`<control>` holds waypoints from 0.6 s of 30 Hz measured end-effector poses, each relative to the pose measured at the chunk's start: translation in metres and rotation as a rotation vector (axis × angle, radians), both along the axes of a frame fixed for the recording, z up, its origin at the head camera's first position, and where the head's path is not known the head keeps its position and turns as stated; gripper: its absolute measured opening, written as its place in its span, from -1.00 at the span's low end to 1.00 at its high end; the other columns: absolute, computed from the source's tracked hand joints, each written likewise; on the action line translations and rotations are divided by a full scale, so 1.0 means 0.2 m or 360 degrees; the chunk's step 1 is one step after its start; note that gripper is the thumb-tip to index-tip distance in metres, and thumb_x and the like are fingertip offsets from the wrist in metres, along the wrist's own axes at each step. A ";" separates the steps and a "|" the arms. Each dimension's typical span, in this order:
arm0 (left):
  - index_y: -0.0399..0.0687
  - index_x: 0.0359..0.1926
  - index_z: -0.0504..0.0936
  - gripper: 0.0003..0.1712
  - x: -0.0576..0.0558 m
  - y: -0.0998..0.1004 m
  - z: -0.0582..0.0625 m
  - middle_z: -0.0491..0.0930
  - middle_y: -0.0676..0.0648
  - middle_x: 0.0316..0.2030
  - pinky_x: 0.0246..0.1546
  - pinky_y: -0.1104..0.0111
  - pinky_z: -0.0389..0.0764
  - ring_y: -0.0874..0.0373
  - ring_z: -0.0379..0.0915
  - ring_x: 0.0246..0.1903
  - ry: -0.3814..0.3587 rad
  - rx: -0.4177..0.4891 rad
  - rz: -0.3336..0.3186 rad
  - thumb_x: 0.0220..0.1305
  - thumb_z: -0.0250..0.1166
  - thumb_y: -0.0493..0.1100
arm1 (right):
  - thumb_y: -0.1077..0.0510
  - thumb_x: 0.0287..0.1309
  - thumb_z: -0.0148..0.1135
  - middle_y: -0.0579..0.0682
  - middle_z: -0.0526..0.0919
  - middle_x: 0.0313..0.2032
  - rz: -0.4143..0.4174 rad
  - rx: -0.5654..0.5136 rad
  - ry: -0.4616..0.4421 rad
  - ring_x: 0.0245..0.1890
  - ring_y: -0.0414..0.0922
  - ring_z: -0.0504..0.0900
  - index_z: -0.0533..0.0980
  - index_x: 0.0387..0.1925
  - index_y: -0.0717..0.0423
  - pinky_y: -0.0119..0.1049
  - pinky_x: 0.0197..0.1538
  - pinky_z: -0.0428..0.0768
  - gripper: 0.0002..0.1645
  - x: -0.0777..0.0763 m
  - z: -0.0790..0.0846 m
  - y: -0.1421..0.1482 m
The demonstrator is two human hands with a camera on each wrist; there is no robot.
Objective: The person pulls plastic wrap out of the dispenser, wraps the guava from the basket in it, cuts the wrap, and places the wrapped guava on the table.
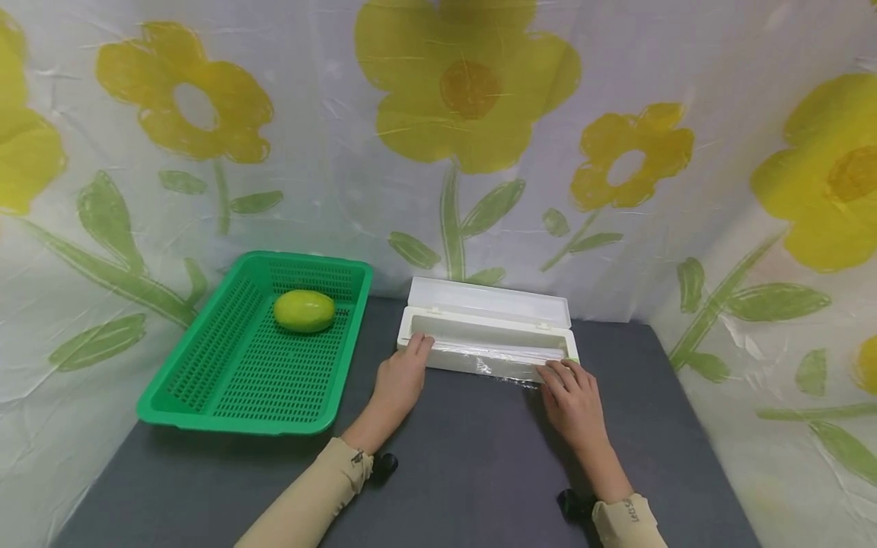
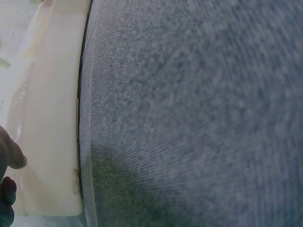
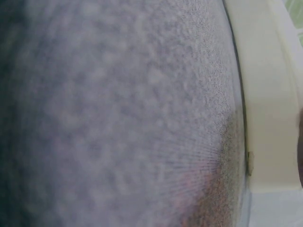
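Note:
A long white cling film box (image 1: 489, 364) lies on the table with its hinged lid (image 1: 489, 298) raised toward the wall. Inside it is a pale roll, and shiny clear cling film (image 1: 483, 367) comes over the front wall. At the box's left end, my left hand (image 1: 403, 377) pinches the film by the rim; its thumb (image 2: 15, 155) shows against the front wall. My right hand (image 1: 574, 399) has its fingers bent over the front right edge, gripping the film there. In the right wrist view, only a dark sliver of that hand shows beside the box (image 3: 270, 94).
To the left stands a green plastic basket (image 1: 336, 365) with a yellow-green oval fruit (image 1: 304, 311) in it. The dark grey table (image 1: 473, 464) runs back to a flower-printed sheet (image 1: 329, 190), which also closes off both sides.

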State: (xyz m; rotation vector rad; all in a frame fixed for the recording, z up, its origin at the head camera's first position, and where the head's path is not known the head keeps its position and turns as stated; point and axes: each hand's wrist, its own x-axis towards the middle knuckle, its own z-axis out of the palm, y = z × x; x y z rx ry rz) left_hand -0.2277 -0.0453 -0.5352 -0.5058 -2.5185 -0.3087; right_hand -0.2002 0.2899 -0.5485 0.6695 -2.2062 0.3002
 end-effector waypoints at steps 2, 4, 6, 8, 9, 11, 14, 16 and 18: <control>-0.11 0.13 0.67 -0.56 0.00 -0.01 0.00 0.63 -0.07 0.06 -0.78 0.33 0.42 0.19 0.37 -0.73 0.0063 0.0003 0.0000 0.24 0.52 -0.33 | 0.43 0.00 0.46 0.20 0.75 0.00 0.0016 -0.0035 0.0051 0.05 0.30 0.63 0.72 0.04 0.21 0.29 -0.07 0.55 -0.52 0.00 0.00 0.00; -0.10 0.08 0.74 -0.61 0.00 -0.02 0.01 0.69 -0.04 0.05 -0.78 0.31 0.45 0.17 0.43 -0.75 0.0127 0.0008 0.0002 0.23 0.55 -0.29 | 0.45 0.01 0.47 0.20 0.76 -0.02 0.0017 -0.0063 0.0078 0.03 0.30 0.65 0.73 0.01 0.23 0.28 -0.08 0.55 -0.54 0.00 0.01 -0.01; -0.09 0.05 0.79 -0.64 0.00 -0.03 0.01 0.74 -0.02 0.05 -0.77 0.27 0.48 0.14 0.49 -0.75 0.0179 0.0017 0.0005 0.21 0.57 -0.24 | 0.46 0.01 0.49 0.19 0.78 -0.03 0.0002 -0.0077 0.0075 0.02 0.28 0.66 0.74 -0.01 0.25 0.26 -0.05 0.54 -0.57 0.00 0.02 0.00; -0.11 0.01 0.81 -0.66 0.01 -0.05 0.02 0.78 -0.03 0.05 -0.75 0.24 0.52 0.09 0.56 -0.72 0.0214 0.0036 0.0000 0.20 0.59 -0.22 | 0.47 0.01 0.50 0.18 0.79 -0.03 -0.0016 -0.0075 0.0053 0.03 0.26 0.66 0.74 -0.02 0.27 0.24 -0.01 0.51 -0.58 0.00 0.02 0.00; -0.12 0.00 0.82 -0.67 0.01 -0.06 0.02 0.79 -0.04 0.03 -0.74 0.23 0.53 0.07 0.58 -0.70 0.0226 0.0048 -0.0010 0.19 0.59 -0.22 | 0.48 0.01 0.50 0.18 0.80 -0.04 -0.0025 -0.0071 0.0048 0.03 0.24 0.67 0.74 -0.02 0.27 0.24 0.01 0.50 -0.58 0.01 0.02 0.00; -0.13 -0.04 0.83 -0.70 0.02 -0.07 0.03 0.81 -0.06 -0.01 -0.72 0.23 0.56 0.05 0.64 -0.66 0.0257 0.0089 -0.0039 0.19 0.58 -0.23 | 0.51 -0.01 0.52 0.18 0.81 -0.07 -0.0026 -0.0080 0.0057 0.01 0.23 0.68 0.74 -0.03 0.28 0.26 0.05 0.46 -0.57 0.01 0.03 0.00; -0.16 -0.09 0.84 -0.78 0.02 -0.09 0.04 0.82 -0.09 -0.10 -0.69 0.23 0.60 0.03 0.71 -0.58 0.0314 0.0153 -0.0092 0.23 0.55 -0.24 | 0.57 -0.10 0.53 0.18 0.82 -0.16 0.0005 -0.0120 0.0120 -0.06 0.24 0.70 0.73 -0.07 0.29 0.31 0.07 0.44 -0.53 0.01 0.03 0.00; -0.16 -0.12 0.84 -0.82 0.02 -0.11 0.06 0.82 -0.08 -0.15 -0.66 0.24 0.63 0.04 0.75 -0.53 0.0340 0.0175 -0.0114 0.27 0.53 -0.23 | 0.60 -0.15 0.54 0.19 0.82 -0.22 0.0037 -0.0151 0.0158 -0.11 0.25 0.71 0.74 -0.10 0.29 0.34 0.08 0.44 -0.51 0.00 0.04 0.00; -0.16 -0.13 0.85 -0.84 0.01 -0.12 0.07 0.83 -0.07 -0.18 -0.64 0.24 0.65 0.05 0.76 -0.51 0.0354 0.0176 -0.0124 0.29 0.52 -0.22 | 0.62 -0.17 0.54 0.19 0.82 -0.26 0.0059 -0.0165 0.0173 -0.14 0.25 0.70 0.74 -0.13 0.30 0.36 0.09 0.43 -0.52 0.00 0.05 0.00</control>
